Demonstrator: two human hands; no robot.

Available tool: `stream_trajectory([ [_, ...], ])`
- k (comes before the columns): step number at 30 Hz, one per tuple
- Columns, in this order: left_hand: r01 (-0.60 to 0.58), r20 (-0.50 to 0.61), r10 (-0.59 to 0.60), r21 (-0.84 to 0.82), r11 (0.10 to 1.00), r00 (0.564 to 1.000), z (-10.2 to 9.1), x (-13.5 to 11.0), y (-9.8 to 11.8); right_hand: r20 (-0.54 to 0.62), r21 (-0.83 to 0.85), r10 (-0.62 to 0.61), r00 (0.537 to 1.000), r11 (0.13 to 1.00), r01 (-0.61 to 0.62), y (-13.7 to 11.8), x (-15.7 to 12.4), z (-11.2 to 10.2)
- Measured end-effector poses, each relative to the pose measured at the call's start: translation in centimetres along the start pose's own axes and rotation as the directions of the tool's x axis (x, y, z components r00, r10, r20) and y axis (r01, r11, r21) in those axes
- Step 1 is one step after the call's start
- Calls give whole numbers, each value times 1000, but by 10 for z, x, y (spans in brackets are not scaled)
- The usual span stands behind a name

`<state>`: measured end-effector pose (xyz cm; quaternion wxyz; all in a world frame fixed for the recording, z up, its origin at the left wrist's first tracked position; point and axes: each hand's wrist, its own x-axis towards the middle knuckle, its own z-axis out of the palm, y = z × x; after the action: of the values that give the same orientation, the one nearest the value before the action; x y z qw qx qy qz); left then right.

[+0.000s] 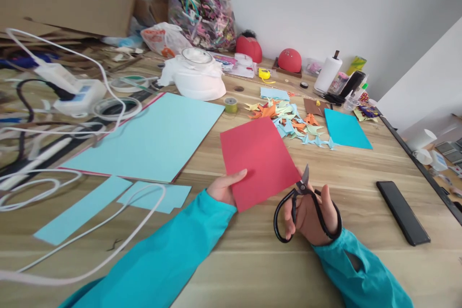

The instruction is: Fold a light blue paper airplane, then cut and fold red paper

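Note:
A red sheet of paper (258,161) is pinched at its lower left by my left hand (224,187), with the thumb lying on top. My right hand (312,214) has its fingers through the black handles of a pair of scissors (303,184). The scissor blades point up and away, right at the paper's lower right corner; I cannot tell whether they touch it. Behind the red sheet lies a pile of folded paper cranes (288,118) in orange, pale green and light blue. A large light blue sheet (151,134) lies to the left.
Light blue strips (84,209) and a white cable (140,221) lie at the left front. A black phone (402,211) rests at the right. Further back are a thread spool (230,105), a bright blue sheet (347,128), a yellow tape measure (264,73) and red pincushions (289,60).

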<state>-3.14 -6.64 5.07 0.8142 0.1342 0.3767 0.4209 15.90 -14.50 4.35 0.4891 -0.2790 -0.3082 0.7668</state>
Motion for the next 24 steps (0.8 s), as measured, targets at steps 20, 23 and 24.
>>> stream_trajectory([
  [20,-106,-107,119,124,987,987,-9,19,-9,-48,-34,-17,999,999,15,0,-3,-2],
  [23,-139,-105,155,144,980,982,-9,17,-7,-13,-22,-7,1000,1000,7,0,-3,-3],
  [24,-147,-103,163,153,977,981,-8,16,-7,-5,-20,-1,1000,1000,0,0,-3,-3],
])
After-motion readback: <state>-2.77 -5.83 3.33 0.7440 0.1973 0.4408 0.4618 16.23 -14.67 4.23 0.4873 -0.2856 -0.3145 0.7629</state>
